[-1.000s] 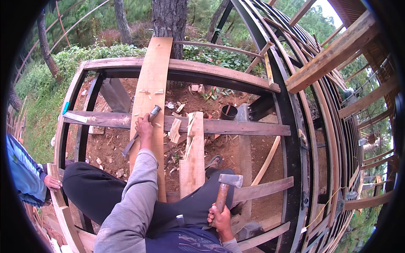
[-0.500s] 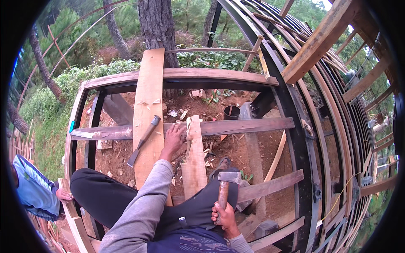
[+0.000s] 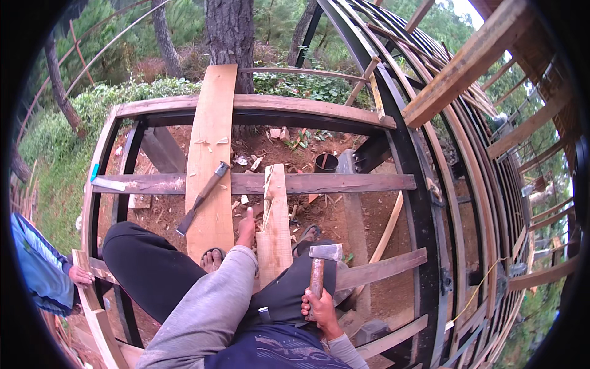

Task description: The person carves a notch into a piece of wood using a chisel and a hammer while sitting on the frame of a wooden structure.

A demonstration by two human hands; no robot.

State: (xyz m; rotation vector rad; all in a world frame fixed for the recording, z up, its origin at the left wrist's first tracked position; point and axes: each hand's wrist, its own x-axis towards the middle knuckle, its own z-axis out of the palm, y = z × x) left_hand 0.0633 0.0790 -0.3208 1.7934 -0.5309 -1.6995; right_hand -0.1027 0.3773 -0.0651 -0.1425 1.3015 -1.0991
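My right hand point(image 3: 320, 312) grips a hammer point(image 3: 317, 275) by its wooden handle, and the metal head stands up over my right thigh. My left hand point(image 3: 246, 229) is beside the left edge of a short notched board point(image 3: 274, 243), seen edge-on with a digit stretched forward. Whether it touches that board I cannot tell. Splintered wood lines the notch. Left of this hand, a chisel point(image 3: 203, 197) with a wooden handle lies slantwise on a long pale plank point(image 3: 211, 147), among a few chips.
A dark wooden beam point(image 3: 350, 182) crosses under both boards, inside a black frame point(image 3: 402, 154). Below are reddish soil with wood scraps and a black bucket point(image 3: 326, 163). At left, another person's hand point(image 3: 81, 276) rests on a timber. A thick timber point(image 3: 467, 64) juts in upper right.
My left hand has come off the cross beam and drawn back toward me, beside the notched board. The hammer stays in my right hand. The view has shifted slightly.
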